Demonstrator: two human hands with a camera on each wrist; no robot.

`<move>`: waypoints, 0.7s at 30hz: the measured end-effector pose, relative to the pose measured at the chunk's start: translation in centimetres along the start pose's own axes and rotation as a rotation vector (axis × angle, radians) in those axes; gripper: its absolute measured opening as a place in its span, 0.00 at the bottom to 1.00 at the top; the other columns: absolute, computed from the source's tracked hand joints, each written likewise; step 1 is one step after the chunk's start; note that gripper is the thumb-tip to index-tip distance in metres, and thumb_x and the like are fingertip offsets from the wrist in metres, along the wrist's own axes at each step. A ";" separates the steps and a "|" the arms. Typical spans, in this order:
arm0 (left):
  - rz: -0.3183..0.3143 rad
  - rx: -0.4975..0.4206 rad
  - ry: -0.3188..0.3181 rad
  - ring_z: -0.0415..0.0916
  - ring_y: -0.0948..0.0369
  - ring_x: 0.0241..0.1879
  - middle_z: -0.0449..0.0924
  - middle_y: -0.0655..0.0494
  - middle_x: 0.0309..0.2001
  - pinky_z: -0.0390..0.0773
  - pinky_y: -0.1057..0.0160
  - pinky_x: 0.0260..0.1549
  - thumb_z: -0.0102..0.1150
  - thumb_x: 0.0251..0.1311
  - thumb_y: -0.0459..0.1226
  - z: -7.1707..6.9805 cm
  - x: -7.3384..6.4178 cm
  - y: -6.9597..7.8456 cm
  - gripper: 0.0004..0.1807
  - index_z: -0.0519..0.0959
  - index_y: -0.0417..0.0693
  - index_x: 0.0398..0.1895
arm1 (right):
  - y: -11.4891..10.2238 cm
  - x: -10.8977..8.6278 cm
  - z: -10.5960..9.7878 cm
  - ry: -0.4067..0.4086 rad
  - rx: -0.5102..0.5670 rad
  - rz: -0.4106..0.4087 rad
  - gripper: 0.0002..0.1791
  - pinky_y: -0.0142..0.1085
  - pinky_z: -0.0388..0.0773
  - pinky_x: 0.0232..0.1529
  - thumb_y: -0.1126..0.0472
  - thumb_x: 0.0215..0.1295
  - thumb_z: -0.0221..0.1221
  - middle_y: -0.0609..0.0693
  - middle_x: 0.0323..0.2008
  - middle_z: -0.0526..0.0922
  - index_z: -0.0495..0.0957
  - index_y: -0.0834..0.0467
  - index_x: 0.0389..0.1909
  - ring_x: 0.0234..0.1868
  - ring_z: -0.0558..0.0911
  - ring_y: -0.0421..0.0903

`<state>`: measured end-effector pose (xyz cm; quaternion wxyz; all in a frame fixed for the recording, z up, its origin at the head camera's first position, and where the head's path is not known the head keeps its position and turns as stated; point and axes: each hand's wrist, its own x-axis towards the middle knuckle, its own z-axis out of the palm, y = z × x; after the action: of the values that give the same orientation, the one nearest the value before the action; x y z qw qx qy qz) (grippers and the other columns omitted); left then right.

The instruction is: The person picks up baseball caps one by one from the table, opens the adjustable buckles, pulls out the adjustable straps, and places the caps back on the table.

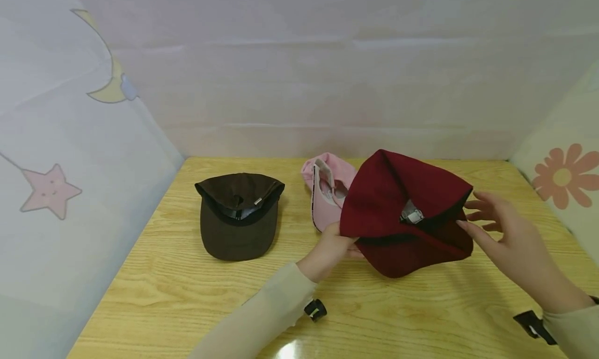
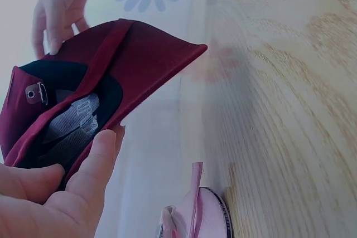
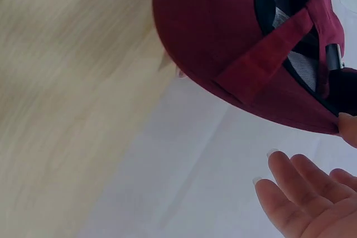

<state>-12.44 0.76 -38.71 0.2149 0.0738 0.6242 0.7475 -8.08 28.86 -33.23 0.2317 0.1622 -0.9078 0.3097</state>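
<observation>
A dark red baseball cap (image 1: 374,203) is held up above the table, its strap and metal buckle (image 1: 414,215) in sight. My left hand (image 1: 329,249) grips the cap's left edge. In the left wrist view, the left thumb and fingers pinch the cap (image 2: 162,54) at its rim, and pale labels show inside. My right hand (image 1: 507,239) is at the cap's right end. In the right wrist view, one digit of the right hand (image 3: 312,199) touches the edge of the cap (image 3: 206,32), while the other fingers extend loosely below, apart from it.
A dark brown cap (image 1: 241,239) lies on the wooden table (image 1: 154,296) at left, brim towards me. Behind the red cap sits a pink cap (image 1: 327,210), partly hidden. Pale cloth walls (image 1: 299,88) with printed figures enclose the table's back and sides.
</observation>
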 end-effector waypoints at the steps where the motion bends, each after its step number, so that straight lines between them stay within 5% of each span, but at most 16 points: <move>1: 0.001 0.007 0.004 0.78 0.58 0.30 0.81 0.43 0.38 0.81 0.50 0.42 0.47 0.72 0.30 0.0 0.0 0.0 0.13 0.75 0.29 0.51 | 0.1 -0.2 0.0 -0.005 0.003 0.018 0.31 0.12 0.64 0.41 0.75 0.57 0.65 0.51 0.48 0.79 0.65 0.72 0.62 0.45 0.68 0.15; 6: 0.005 0.016 0.007 0.77 0.59 0.29 0.80 0.44 0.37 0.81 0.49 0.42 0.46 0.72 0.29 -0.2 -0.2 0.0 0.13 0.75 0.28 0.51 | 0.7 -1.0 0.2 -0.023 0.015 0.076 0.23 0.13 0.66 0.37 0.72 0.61 0.63 0.21 0.48 0.69 0.71 0.71 0.57 0.42 0.69 0.15; 21: 0.023 0.001 -0.019 0.77 0.61 0.30 0.80 0.44 0.40 0.78 0.46 0.46 0.46 0.72 0.30 -0.4 -0.1 0.3 0.13 0.74 0.28 0.52 | 2.3 -3.0 1.2 -0.093 0.075 0.153 0.13 0.16 0.69 0.32 0.69 0.67 0.58 0.18 0.43 0.71 0.77 0.67 0.51 0.38 0.73 0.17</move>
<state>-12.56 0.34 -38.46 0.2121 0.0886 0.6216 0.7489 -6.94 30.31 -36.75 0.1588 0.1151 -0.9150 0.3525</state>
